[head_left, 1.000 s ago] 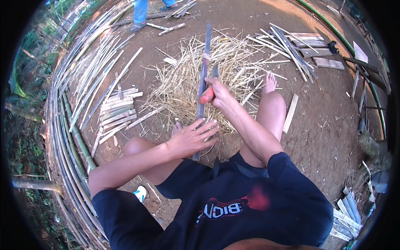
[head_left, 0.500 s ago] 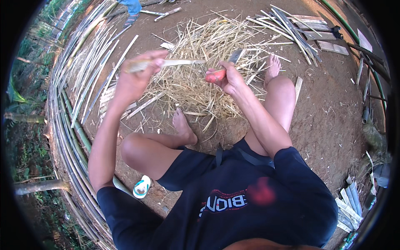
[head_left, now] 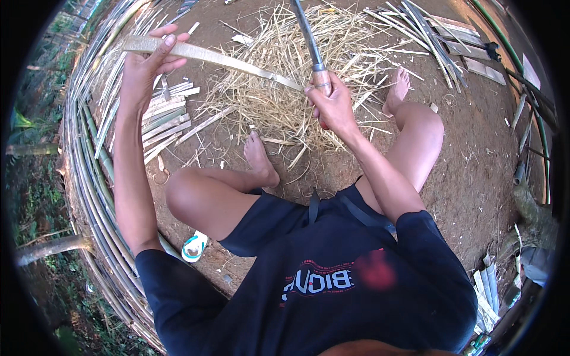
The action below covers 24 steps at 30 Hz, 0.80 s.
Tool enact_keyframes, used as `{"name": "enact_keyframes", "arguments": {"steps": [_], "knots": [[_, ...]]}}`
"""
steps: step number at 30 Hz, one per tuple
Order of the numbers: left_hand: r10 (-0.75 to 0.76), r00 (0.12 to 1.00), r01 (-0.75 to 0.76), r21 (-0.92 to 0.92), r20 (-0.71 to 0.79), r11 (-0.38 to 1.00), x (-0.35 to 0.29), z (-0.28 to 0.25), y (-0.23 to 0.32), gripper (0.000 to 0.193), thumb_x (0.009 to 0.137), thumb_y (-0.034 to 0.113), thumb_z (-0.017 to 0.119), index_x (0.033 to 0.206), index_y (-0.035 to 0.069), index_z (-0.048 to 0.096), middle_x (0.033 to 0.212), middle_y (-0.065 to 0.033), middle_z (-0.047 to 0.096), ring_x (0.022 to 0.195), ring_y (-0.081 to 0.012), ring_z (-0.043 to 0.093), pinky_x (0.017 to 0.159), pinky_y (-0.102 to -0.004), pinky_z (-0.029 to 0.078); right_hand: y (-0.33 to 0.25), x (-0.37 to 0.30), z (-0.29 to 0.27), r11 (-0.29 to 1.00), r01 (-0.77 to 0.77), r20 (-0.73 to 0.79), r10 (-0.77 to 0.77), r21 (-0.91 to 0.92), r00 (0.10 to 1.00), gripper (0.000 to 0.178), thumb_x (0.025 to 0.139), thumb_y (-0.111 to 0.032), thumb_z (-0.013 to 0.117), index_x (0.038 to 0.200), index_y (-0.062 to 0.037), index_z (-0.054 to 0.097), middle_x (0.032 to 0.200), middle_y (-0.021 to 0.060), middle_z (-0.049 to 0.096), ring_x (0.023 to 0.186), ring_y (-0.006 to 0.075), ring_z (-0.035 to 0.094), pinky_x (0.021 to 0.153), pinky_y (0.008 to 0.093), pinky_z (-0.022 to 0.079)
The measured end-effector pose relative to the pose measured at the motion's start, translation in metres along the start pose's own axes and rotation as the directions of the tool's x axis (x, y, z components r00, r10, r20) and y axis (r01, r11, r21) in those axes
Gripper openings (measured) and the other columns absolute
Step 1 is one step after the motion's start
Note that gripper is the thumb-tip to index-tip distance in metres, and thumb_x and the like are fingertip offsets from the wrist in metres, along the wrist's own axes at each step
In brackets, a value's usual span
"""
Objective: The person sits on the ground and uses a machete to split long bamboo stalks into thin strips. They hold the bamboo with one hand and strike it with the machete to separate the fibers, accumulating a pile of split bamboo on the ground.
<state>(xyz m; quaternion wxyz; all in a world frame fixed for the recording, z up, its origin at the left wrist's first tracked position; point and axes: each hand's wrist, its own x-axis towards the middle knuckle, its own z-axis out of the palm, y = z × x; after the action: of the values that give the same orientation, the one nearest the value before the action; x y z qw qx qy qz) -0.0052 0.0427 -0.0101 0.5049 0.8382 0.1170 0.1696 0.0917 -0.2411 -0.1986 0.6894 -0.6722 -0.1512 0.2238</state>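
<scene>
The knife's blade [head_left: 306,29] runs off the upper edge — its tip out of sight — while the right hand [head_left: 334,107] covers much of the handle [head_left: 321,79].

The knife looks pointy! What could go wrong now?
The knife might slip and nick someone: the right hand holding it is bare, and one end of the strip comes close to its fingers.

The strip could leave a splinter, since the left hand holds it without a glove.

The left foot and right foot are bare too, so the thin scraps beside them might poke.
</scene>
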Motion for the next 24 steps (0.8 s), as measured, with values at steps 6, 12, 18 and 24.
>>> {"name": "enact_keyframes", "arguments": {"steps": [6,12,18,24], "knots": [[0.081,0.973,-0.092,-0.041,-0.218,0.995,-0.021,0.019,-0.02,0.032,0.095,0.014,0.057,0.115,-0.011,0.056,0.106,-0.0231,0.066,0.092,-0.0232,0.068,0.082,-0.031,0.059,0.007,-0.012,0.006,0.937,-0.091,0.148,0.148,-0.338,0.978,0.023,0.086,-0.015,0.063,0.105,-0.0073,0.053,0.069,-0.0018,0.049,0.054,0.0086,0.05,0.048,0.0257,0.044],[0.138,0.966,-0.124,0.073,-0.22,0.99,-0.054,0.042,-0.016,0.028,0.095,0.009,0.055,0.112,-0.013,0.057,0.102,-0.0239,0.067,0.097,-0.0261,0.067,0.082,-0.0323,0.06,0.044,-0.025,0.038,0.929,-0.034,0.305,0.155,-0.368,0.94,0.011,0.087,-0.015,0.061,0.093,-0.01,0.054,0.072,0.0025,0.051,0.06,0.0124,0.051,0.057,0.0327,0.046],[0.074,0.957,-0.064,0.047,-0.28,0.997,-0.08,0.03,-0.047,0.027,0.096,0.008,0.054,0.112,-0.014,0.057,0.105,-0.0244,0.066,0.1,-0.0269,0.066,0.082,-0.0354,0.06,0.07,0.005,0.029,0.806,-0.273,0.237,0.447,-0.526,0.862,0.012,0.088,-0.02,0.06,0.093,-0.0096,0.055,0.072,0.0058,0.057,0.065,0.0147,0.057,0.061,0.033,0.049],[0.057,0.959,-0.043,0.059,-0.278,0.997,-0.083,0.032,-0.055,0.032,0.097,0.012,0.054,0.116,-0.013,0.055,0.108,-0.0273,0.063,0.102,-0.0305,0.064,0.087,-0.0394,0.058,0.118,0.02,0.038,0.849,-0.33,0.158,0.424,-0.413,0.892,0.013,0.087,-0.017,0.055,0.093,-0.0068,0.06,0.077,0.0115,0.065,0.068,0.0226,0.063,0.066,0.0411,0.051]]}}
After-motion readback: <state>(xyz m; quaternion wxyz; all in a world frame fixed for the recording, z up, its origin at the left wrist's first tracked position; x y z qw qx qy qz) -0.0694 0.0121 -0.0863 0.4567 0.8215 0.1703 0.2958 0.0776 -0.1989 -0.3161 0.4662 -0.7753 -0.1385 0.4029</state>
